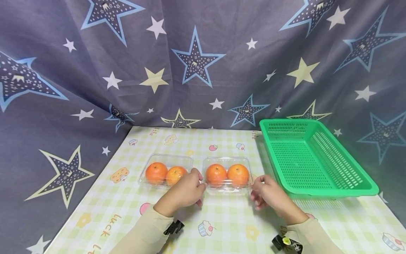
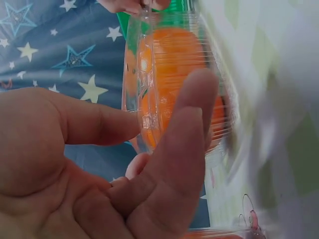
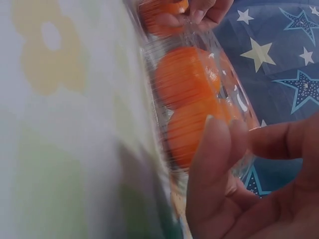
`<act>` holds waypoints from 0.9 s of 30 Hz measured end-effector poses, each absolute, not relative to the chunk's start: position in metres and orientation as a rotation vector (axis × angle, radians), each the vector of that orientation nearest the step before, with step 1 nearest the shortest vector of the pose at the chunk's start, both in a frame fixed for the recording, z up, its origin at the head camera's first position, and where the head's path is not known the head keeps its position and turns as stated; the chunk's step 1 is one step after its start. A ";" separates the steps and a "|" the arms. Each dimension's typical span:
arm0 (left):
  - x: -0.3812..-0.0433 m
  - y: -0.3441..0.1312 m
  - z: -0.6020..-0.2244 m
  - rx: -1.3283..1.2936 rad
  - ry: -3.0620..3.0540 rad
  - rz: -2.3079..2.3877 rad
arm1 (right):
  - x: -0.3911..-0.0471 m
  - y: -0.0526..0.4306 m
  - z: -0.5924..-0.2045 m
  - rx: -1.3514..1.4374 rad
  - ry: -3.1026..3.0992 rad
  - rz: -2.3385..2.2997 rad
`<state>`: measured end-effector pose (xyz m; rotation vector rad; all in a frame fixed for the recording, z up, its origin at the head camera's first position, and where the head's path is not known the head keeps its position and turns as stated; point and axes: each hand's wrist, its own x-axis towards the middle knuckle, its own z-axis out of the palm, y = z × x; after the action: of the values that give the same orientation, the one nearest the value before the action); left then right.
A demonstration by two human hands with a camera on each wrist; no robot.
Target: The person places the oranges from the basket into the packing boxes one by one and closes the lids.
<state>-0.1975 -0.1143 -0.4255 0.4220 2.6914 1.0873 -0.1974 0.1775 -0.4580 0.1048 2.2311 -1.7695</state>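
Note:
Two clear plastic clamshell boxes stand side by side on the table. The right box (image 1: 227,188) holds two oranges (image 1: 238,175), seen through its lid. My left hand (image 1: 187,190) pinches this box's left edge, its thumb (image 2: 102,123) at the rim in the left wrist view. At the opposite edge, my right hand (image 1: 269,194) pinches the rim between thumb (image 3: 274,140) and fingers. The left box (image 1: 184,159) also contains two oranges (image 1: 156,173) and sits just beyond my left hand, which partly covers its right orange.
A green plastic basket (image 1: 277,169) with slotted sides stands to the right, near my right hand. The table (image 1: 127,211) has a checked cloth with cartoon prints. A dark curtain with stars (image 1: 196,98) hangs behind it.

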 end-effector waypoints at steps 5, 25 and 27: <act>-0.196 -0.115 -0.427 0.406 2.713 0.993 | -0.199 0.179 -0.461 0.099 2.200 -1.715; -0.202 -0.115 -0.439 0.432 2.642 0.990 | -0.197 0.180 -0.458 0.019 2.273 -1.636; -0.204 -0.115 -0.440 0.423 2.654 0.978 | -0.197 0.180 -0.458 0.014 2.277 -1.638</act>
<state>-0.2040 -0.1152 -0.4403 0.4232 2.6541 0.9782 -0.1970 0.1795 -0.4582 0.0138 2.2773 -1.6383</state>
